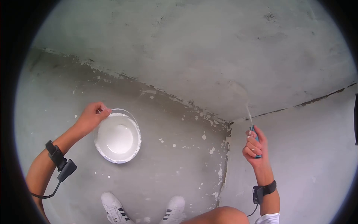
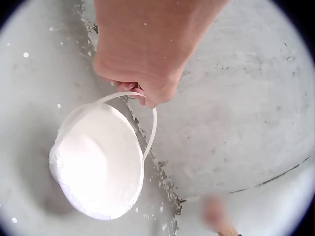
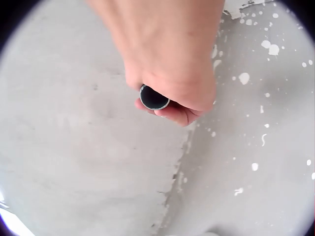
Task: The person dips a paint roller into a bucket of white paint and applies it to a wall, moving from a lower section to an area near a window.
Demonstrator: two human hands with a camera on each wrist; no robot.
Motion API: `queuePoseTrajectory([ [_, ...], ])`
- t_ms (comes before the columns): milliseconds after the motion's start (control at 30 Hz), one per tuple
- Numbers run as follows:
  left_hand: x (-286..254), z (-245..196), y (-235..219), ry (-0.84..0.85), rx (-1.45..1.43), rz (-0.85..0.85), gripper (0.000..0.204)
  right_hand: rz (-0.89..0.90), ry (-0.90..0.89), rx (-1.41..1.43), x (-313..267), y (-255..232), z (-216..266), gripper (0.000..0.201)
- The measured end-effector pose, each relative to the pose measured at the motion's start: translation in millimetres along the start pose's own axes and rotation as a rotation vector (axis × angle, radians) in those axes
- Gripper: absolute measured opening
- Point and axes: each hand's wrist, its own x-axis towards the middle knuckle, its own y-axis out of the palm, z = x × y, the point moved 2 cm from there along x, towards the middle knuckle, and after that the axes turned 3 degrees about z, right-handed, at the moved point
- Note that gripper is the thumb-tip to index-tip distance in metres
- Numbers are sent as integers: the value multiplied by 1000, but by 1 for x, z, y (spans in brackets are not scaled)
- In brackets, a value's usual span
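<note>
My left hand [image 1: 94, 116] grips the thin clear handle [image 2: 154, 129] of a white bucket [image 1: 139, 143], whose inside shows white, at the left of the head view. In the left wrist view the bucket [image 2: 129, 191] hangs below the left hand [image 2: 140, 54]. On the right, my right hand [image 1: 256, 143] is curled round the blue-green handle [image 1: 258, 155] of a tool with a thin pale shaft [image 1: 249, 114] that points up at the wall. The tool's far end is hard to make out. In the right wrist view the right hand [image 3: 172, 73] covers all but the dark round handle end [image 3: 154, 98].
A grey wall [image 1: 179, 48] rises ahead and meets a paler wall [image 1: 294, 149] at a corner on the right. White spatters mark the grey floor [image 1: 167, 130]. Two white shoes with dark stripes [image 1: 113, 207] and a bent knee [image 1: 220, 216] are at the bottom.
</note>
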Motion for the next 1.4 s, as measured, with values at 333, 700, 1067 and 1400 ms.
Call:
queuePoseTrajectory([
  [333, -2, 1, -2, -9, 60, 9, 24, -147, -204, -372, 46, -61, -56, 41],
  [700, 0, 5, 2, -13, 9, 26, 23, -48, 64, -22, 108, -108, -129, 35],
  [1067, -1, -3, 4, -76, -10, 26, 25, -155, 88, 29, 168, -105, -125, 33],
  [1400, -1, 0, 2, -7, 25, 28, 29, -260, 13, -281, 139, -113, -125, 33],
])
